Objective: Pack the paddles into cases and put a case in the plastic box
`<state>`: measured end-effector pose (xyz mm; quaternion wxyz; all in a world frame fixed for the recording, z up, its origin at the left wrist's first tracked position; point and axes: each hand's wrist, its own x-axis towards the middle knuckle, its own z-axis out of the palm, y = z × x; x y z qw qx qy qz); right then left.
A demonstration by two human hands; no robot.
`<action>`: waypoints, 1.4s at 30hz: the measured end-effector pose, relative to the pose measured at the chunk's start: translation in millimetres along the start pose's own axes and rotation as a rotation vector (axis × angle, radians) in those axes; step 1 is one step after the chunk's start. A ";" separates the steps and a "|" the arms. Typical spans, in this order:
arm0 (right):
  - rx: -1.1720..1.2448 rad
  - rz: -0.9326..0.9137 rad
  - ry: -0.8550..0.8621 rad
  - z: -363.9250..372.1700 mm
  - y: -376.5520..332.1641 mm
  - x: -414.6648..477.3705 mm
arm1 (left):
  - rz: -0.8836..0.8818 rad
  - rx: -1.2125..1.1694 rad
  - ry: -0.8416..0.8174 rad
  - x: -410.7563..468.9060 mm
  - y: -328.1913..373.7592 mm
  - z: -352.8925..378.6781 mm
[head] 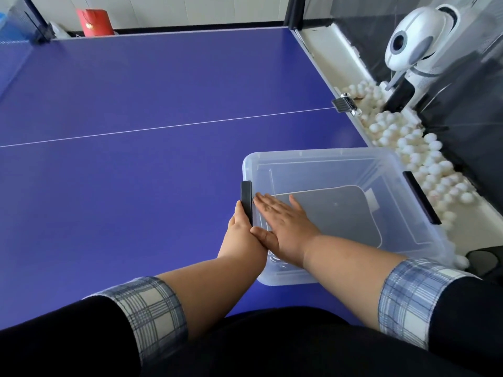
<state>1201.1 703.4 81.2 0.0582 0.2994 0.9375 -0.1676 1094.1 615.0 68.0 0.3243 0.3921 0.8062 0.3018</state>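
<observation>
A clear plastic box (321,155) with black side handles stands on the blue table near its right edge. A dark grey paddle case (343,213) lies flat on the box's bottom. My left hand (241,229) rests against the outside of the box's left wall, at the black handle (247,200). My right hand (283,221) is flat with fingers spread, reaching over the left rim, apart from the case. No loose paddles are in view.
The blue table-tennis table (149,104) stretches ahead and to the left. Along its right edge runs a white trough with several white balls (408,148) and a white ball machine (416,44). A red bag (94,21) stands beyond the far edge.
</observation>
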 end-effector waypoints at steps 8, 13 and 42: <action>0.151 -0.021 0.002 -4.8 4.8 -2.8 | -0.156 0.134 0.007 -2.6 26.1 -6.3; 0.254 -0.031 0.023 -5.5 8.5 -0.8 | -0.198 0.225 0.020 -3.8 44.4 -2.5; 0.128 0.325 0.187 -162.0 198.1 -101.9 | -0.156 0.509 0.246 -30.4 174.2 -22.2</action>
